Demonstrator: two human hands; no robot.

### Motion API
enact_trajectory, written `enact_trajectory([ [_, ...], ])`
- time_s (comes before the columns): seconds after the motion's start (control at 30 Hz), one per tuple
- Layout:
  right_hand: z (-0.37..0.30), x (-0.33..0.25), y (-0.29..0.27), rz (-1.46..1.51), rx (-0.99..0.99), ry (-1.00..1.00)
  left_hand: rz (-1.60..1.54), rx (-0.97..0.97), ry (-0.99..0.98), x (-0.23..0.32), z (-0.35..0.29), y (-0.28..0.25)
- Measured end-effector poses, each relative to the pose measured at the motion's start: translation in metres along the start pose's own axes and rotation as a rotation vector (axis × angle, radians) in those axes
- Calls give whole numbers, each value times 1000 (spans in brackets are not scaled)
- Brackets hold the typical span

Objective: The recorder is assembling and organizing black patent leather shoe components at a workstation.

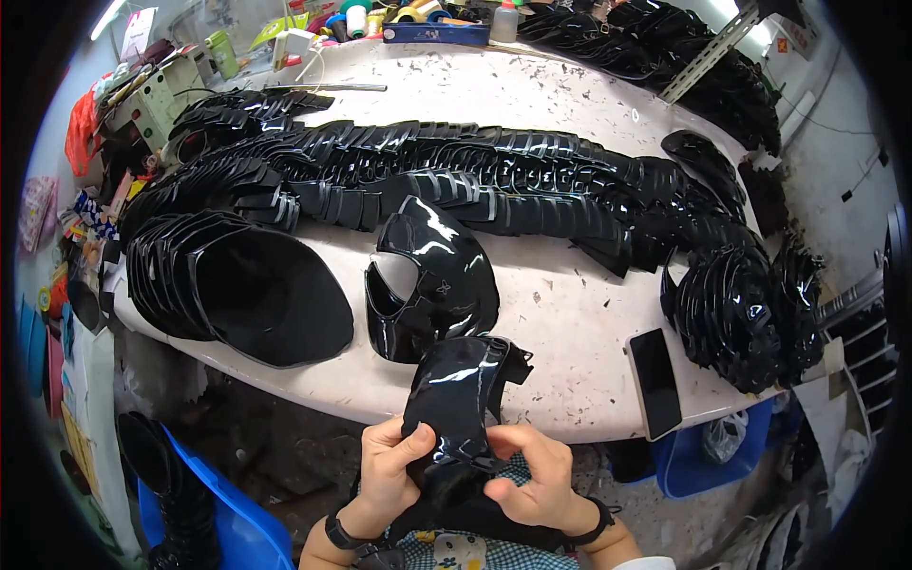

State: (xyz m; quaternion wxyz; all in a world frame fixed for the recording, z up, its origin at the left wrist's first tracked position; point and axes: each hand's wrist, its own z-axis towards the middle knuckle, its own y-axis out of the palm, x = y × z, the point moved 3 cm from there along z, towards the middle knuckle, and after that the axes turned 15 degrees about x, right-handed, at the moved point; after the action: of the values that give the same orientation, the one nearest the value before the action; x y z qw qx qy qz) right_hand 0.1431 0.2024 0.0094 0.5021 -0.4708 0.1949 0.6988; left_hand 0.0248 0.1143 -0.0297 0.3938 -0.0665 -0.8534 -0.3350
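Observation:
Both my hands hold one glossy black leather piece (454, 394) over my lap, below the table's near edge. My left hand (389, 465) pinches its left side with thumb on top. My right hand (532, 475) grips its lower right edge. The piece curves up toward the table. Just beyond it a small stack of similar shiny black cut pieces (432, 280) lies on the white table (570, 323). A dark band sits on each wrist.
Long overlapping rows of black pieces (456, 176) cross the table, with a fanned stack of matte pieces (242, 285) at left and a glossy heap (736, 304) at right. A dark phone (655, 380) lies near the front edge. Blue bins (228, 522) stand below.

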Motion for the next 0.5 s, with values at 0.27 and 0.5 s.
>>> enact_trajectory([
  [0.27, 3, 4, -6, 213, -159, 244, 659, -373, 575, 41, -16, 8],
  [0.5, -7, 14, -1, 626, -224, 743, 700, -213, 955, 40, -19, 9],
])
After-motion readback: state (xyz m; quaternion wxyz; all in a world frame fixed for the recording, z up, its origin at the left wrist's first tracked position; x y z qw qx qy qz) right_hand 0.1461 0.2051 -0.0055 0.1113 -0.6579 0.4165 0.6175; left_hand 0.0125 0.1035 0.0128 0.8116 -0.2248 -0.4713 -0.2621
